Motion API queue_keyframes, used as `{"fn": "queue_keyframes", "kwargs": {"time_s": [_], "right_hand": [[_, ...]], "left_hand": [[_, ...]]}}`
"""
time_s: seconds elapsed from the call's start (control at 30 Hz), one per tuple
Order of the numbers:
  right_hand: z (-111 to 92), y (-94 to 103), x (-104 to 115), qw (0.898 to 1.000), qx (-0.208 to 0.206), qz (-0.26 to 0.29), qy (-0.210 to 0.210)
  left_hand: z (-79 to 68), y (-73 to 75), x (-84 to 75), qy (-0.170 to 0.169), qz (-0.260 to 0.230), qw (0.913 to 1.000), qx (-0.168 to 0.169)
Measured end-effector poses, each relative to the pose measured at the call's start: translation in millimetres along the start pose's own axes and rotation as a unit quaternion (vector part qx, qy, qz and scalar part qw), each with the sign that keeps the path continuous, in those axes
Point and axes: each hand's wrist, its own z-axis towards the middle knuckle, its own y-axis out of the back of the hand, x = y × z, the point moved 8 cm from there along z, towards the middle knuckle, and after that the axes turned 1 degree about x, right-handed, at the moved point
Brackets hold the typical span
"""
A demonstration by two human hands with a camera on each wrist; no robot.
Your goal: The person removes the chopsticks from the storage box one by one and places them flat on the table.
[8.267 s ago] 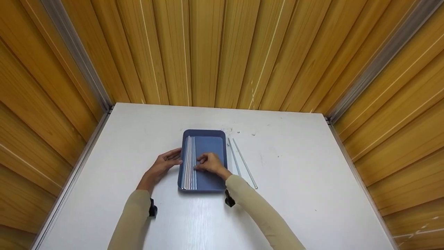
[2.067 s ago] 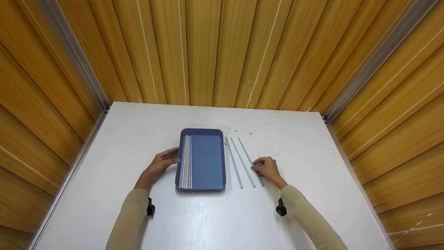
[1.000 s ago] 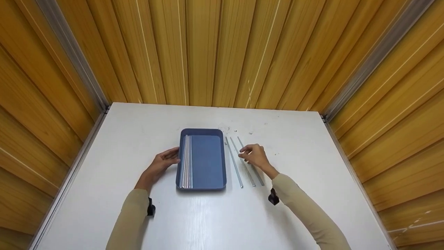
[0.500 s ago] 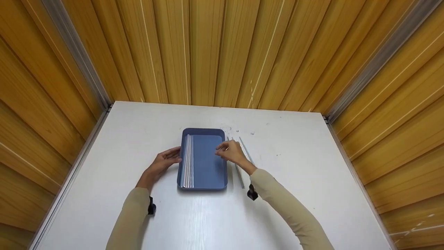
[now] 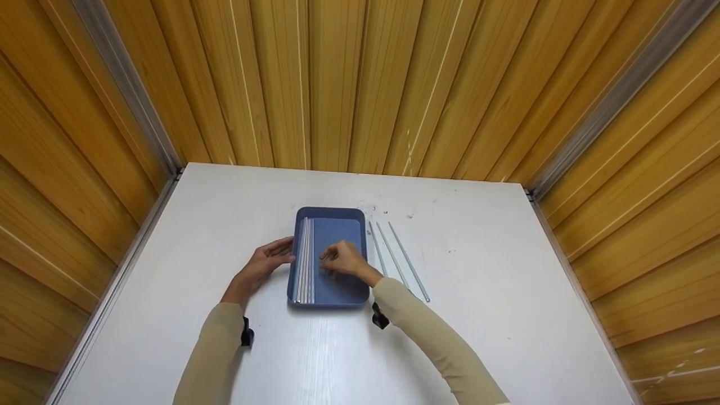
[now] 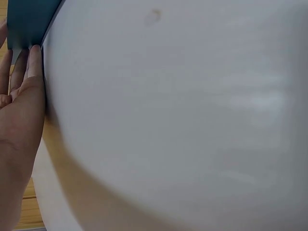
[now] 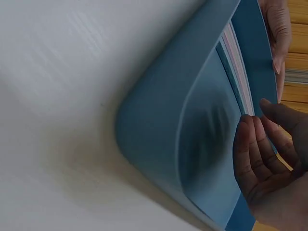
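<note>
A blue rectangular tray [image 5: 337, 305] has several thin pale rods [image 5: 304, 264] lying side by side along its left wall. My left hand [image 5: 261, 265] rests against the outside of that wall, its fingers extended, as the left wrist view also shows near the tray [image 6: 30, 21]. Over the tray floor hovers my right hand [image 5: 343, 259], just right of the rods, fingers bent loosely. In the right wrist view, thumb and fingers of my right hand [image 7: 269, 168] stand apart with nothing between them, close to the row of rods [image 7: 239, 72].
Three separate thin rods, the rightmost rod [image 5: 409, 261] among them, lie slanted on the white table [image 5: 478, 270] right of the tray. Small specks dot the table behind them. Wood-patterned walls [image 5: 332, 84] enclose the back and sides.
Since 8.3 seconds ago, the loose rods on the table went from two to three. My right hand let go of the rightmost rod and moved left over the tray. My left hand stayed put.
</note>
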Motion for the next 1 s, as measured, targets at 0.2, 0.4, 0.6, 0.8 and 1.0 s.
{"fn": "queue_keyframes", "kwargs": {"time_s": [0.2, 0.4, 0.6, 0.8, 1.0], "right_hand": [[3, -19.7, -9, 1.000, 0.015, 0.000, -0.009], [3, -24.1, -14, 0.999, -0.002, 0.036, -0.038], [3, -25.4, -14, 0.997, -0.015, 0.043, -0.069], [5, -26.0, -15, 0.995, -0.009, 0.041, -0.094], [5, -24.9, -16, 0.992, 0.004, 0.062, -0.109]], "left_hand": [[-0.4, -1.5, -0.9, -0.002, -0.006, 1.0000, -0.004], [-0.8, -1.3, -1.4, -0.004, -0.008, 0.9999, -0.010], [-1.2, -1.0, -1.4, -0.003, -0.002, 1.0000, -0.007], [-0.6, -0.6, -1.8, -0.008, -0.007, 0.9999, -0.004], [-0.6, -0.8, -1.6, -0.005, -0.011, 0.9999, 0.000]]}}
